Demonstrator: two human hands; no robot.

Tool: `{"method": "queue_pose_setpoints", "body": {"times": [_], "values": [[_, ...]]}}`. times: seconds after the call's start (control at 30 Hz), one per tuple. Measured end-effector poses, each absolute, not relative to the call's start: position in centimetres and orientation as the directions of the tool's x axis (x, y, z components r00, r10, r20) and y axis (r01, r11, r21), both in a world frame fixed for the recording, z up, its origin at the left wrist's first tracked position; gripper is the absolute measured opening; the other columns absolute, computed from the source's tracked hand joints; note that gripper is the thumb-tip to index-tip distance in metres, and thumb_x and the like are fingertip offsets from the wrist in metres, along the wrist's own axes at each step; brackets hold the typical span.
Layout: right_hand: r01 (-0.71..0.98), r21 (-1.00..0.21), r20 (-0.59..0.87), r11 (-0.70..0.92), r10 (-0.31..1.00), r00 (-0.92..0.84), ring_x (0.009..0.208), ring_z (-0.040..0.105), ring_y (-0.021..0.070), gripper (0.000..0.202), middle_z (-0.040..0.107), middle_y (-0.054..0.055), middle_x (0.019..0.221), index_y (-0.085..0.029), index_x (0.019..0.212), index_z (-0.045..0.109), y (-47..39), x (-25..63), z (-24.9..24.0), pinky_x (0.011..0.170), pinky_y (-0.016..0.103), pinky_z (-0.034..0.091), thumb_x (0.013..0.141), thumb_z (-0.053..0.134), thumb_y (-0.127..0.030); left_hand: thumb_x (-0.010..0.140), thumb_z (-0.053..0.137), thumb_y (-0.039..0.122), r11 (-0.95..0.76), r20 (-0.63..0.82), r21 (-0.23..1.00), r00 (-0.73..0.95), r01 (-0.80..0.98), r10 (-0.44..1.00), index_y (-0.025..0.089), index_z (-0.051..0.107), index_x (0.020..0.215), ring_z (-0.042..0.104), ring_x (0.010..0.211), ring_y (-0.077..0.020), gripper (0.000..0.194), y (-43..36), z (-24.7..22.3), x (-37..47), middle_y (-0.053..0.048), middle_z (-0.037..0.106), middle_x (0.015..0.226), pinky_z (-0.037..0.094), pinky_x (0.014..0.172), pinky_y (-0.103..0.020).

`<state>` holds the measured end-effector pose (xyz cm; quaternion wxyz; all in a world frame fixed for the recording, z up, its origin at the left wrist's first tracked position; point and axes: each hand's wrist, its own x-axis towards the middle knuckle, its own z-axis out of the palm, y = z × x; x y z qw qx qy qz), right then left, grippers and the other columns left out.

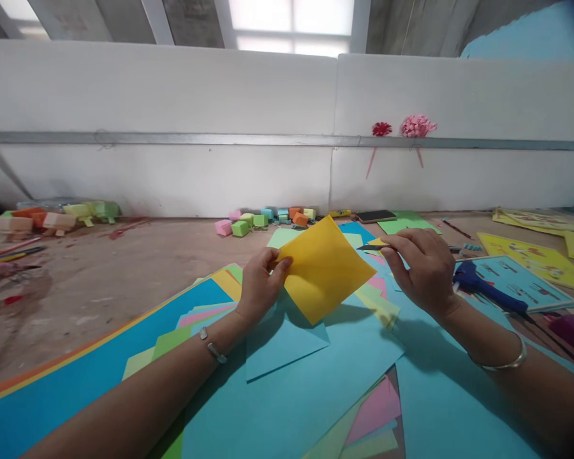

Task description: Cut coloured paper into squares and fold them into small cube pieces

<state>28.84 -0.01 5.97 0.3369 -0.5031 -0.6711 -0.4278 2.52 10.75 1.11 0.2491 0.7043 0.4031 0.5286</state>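
The yellow sheet (332,271), a smooth, four-cornered piece of paper slightly bent, is held in the air above the desk (76,274); I take it as the centre of the clock. At nine o'clock, the left hand (265,280) pinches its edge between thumb and fingers. At three o'clock, the right hand (423,268) pinches a dark, pointed blade (370,247), whose tip is just beside the sheet. A small yellow scrap (377,241) shows near these fingertips; I cannot tell if it is joined to the sheet.

At seven o'clock, under the sheet, lies a flat light-blue paper (287,350), partly in shadow. At eight o'clock, a deep-blue sheet (52,376) runs out of view, and at five o'clock a pink paper (377,408) is partly covered by others.

At eleven o'clock, small coloured cubes (268,217) stand together; their material is hard to make out. At one o'clock are a flat black phone (375,217) and, higher, a frilled pink flower (418,125) at the metal rail (220,139).

At three o'clock, beyond the right hand, lie a blue glue gun (490,287) and a printed blue card (521,284). The print is too small to read, and so are the marks on the yellow tube (339,213) at twelve o'clock. A purple thing (571,335) at four o'clock is cut off by the edge.
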Motion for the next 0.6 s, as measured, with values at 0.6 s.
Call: {"method": "queue_pose_setpoints", "body": {"times": [0.6], "values": [[0.959, 0.214, 0.921, 0.185, 0.289, -0.261, 0.077, 0.054, 0.02, 0.029, 0.064, 0.008, 0.084, -0.023, 0.108, 0.072, -0.09, 28.54, 5.91, 0.07, 0.034, 0.042, 0.093, 0.049, -0.014, 0.083, 0.056, 0.021, -0.772, 0.748, 0.579, 0.204, 0.263, 0.631, 0.021, 0.071, 0.088, 0.061, 0.079, -0.0176, 0.016, 10.5, 0.78, 2.72, -0.005, 0.066, 0.089, 0.049, 0.067, -0.027]]}}
